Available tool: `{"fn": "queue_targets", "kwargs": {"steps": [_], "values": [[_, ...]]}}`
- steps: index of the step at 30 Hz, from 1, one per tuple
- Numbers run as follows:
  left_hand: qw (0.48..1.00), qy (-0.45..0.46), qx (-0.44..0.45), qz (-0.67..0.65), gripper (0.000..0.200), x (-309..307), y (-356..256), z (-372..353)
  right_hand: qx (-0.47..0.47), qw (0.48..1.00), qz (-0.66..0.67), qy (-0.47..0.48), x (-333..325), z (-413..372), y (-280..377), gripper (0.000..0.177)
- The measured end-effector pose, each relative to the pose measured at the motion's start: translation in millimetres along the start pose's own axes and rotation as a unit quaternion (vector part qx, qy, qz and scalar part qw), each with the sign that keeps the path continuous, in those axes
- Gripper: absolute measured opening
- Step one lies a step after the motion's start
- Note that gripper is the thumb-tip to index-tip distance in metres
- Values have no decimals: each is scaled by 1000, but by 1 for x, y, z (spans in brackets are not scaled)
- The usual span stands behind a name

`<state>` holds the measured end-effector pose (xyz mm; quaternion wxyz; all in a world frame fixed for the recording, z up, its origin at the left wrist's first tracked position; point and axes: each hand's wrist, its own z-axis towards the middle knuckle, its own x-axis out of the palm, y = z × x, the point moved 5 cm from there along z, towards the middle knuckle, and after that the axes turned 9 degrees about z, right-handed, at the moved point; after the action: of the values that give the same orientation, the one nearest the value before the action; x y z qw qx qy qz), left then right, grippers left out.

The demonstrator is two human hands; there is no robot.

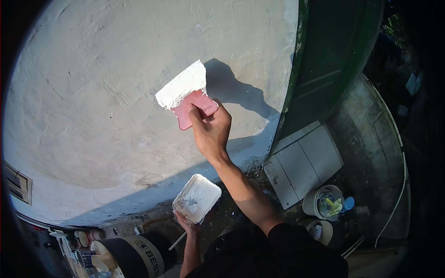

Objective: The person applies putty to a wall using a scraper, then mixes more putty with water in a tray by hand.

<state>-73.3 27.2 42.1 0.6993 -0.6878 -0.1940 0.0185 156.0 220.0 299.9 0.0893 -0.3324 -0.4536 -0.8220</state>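
Observation:
My right hand [213,127] grips a pink plastic putty spreader [197,109], thumb pressed on its face. Thick white putty [183,84] coats the spreader's wide edge, which is held up in front of the plastered wall [116,60]. A shadow of the hand and tool falls on the wall to the right. Lower down, my left hand [187,224] holds a white rectangular tub [198,197] from its near side, with putty smeared over its inside and rim. Most of the left fingers are hidden beneath the tub.
A dark green door [320,69] borders the wall on the right. Pale tiles [301,162] lie below it, near a bucket with litter [324,202] and a blue cup [348,203]. At lower left stands a dark drum [139,255] with items on top. A small vent [17,183] sits far left.

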Motion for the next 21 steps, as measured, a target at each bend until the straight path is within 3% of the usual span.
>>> {"fn": "queue_targets", "kwargs": {"steps": [5, 7, 9, 13, 15, 17, 21], "values": [[1000, -6, 3, -17, 76, -21, 13, -2, 19, 997, 68, -31, -32, 1, -56, 18], [1000, -11, -1, -4, 70, -37, 26, 2, 60, 996, 9, -66, -74, -8, -105, 21], [998, -23, -38, -38, 66, -41, 29, 1, 169, 978, 75, -95, -116, -25, -142, 27], [995, 1, -54, -80, 58, -39, 25, 0, 226, 965, 51, -122, -214, -58, -219, 29], [998, -9, -41, -39, 59, -35, 18, -3, 251, 958, 25, -138, -264, -78, -253, 31], [998, -12, -50, -31, 60, -34, 17, -2, 322, 934, -39, -148, -325, -102, -295, 32], [997, 5, -76, -20, 61, -35, 18, -7, 363, 902, -48, -228, -399, -144, -325, 29]]}}
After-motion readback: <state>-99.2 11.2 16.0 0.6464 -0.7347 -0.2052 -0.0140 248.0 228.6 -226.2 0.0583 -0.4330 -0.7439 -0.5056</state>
